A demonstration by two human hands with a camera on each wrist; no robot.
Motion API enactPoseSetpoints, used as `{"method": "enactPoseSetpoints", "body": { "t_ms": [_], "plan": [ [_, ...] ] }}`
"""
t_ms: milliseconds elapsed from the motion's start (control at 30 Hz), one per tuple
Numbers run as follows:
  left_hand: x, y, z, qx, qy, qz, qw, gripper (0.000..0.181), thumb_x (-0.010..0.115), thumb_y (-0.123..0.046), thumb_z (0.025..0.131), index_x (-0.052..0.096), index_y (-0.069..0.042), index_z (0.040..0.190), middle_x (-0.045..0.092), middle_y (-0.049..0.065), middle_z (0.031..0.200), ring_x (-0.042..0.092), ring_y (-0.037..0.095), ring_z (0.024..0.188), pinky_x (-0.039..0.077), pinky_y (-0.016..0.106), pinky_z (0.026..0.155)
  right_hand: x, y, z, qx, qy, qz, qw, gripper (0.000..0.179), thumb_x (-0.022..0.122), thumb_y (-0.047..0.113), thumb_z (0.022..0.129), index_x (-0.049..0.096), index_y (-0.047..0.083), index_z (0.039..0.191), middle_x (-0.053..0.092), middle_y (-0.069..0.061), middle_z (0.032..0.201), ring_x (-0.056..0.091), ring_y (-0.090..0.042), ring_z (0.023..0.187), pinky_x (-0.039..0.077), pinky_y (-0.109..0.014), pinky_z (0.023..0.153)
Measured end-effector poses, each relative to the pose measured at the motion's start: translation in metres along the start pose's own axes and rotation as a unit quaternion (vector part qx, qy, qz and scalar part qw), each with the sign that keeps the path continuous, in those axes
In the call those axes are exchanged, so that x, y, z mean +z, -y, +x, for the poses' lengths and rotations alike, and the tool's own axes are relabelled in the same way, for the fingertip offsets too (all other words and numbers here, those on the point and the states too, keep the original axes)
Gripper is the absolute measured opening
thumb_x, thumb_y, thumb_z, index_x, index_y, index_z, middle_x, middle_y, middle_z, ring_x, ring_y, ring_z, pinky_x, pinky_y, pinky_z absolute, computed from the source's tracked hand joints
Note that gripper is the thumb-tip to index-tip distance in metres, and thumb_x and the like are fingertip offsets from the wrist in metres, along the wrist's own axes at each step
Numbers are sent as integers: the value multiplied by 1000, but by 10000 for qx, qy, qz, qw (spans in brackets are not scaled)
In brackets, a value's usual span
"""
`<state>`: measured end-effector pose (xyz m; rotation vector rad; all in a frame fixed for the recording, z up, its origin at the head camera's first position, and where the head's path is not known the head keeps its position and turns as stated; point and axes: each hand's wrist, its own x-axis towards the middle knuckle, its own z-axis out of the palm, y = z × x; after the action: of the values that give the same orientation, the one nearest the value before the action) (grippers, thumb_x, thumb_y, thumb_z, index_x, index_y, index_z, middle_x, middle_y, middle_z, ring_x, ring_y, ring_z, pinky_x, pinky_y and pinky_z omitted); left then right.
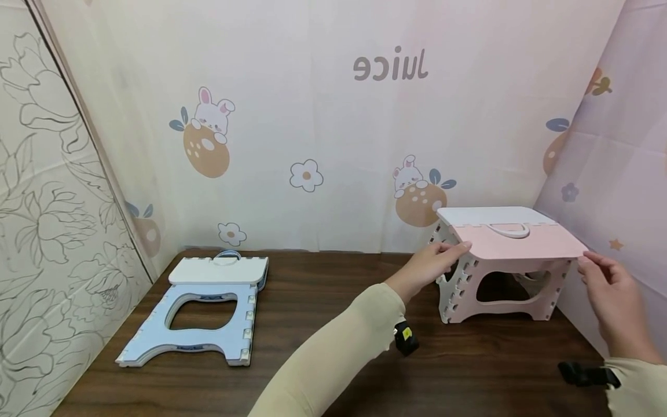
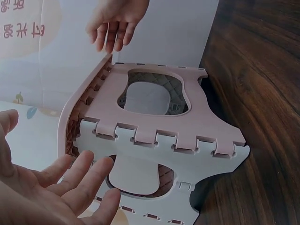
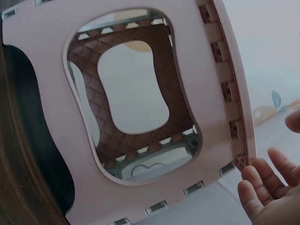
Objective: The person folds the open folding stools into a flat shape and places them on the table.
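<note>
A pink-and-white folding step stool (image 1: 521, 246) stands unfolded on its legs at the right of the table, a white carry handle (image 1: 513, 233) on its top. At the stool's front left corner is my left hand (image 1: 435, 260), its fingertips right at the edge of the top. In the left wrist view the fingers (image 2: 84, 183) are extended and spread beside the white side leg. My right hand (image 1: 617, 295) is by the front right corner, with loosely bent fingers (image 3: 260, 183) close to the top's rim. Neither hand grips the stool.
A blue-and-white folding stool (image 1: 237, 333) lies folded flat on the left of the dark wooden table (image 1: 344, 324). A printed curtain (image 1: 323, 116) stands behind the table, and another hangs close along the right side. A floral panel (image 1: 47, 220) borders the left.
</note>
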<state>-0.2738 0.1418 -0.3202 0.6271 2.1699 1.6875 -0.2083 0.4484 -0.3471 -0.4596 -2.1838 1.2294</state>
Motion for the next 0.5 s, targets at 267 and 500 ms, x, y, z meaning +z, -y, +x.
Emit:
{"method": "enactPoseSetpoints", "body": {
  "t_ms": [267, 500],
  "plan": [
    [6, -1, 7, -275, -41, -64, 9996, 58, 55, -63, 94, 63, -22, 133, 59, -9, 133, 63, 16, 108, 45, 49, 101, -4, -8, 11, 116, 117, 129, 9998, 62, 47, 35, 105, 31, 4, 156, 41, 23, 106, 41, 11, 90, 37, -6, 74],
    [9, 4, 16, -523, 77, -157, 9985, 67, 57, -70, 87, 59, -28, 139, 59, -9, 133, 62, 20, 114, 43, 58, 101, -1, -20, 14, 61, 579, 100, 9983, 68, 37, 42, 107, 16, 4, 160, 25, -17, 160, 36, -9, 136, 20, -36, 119]
  ]
}}
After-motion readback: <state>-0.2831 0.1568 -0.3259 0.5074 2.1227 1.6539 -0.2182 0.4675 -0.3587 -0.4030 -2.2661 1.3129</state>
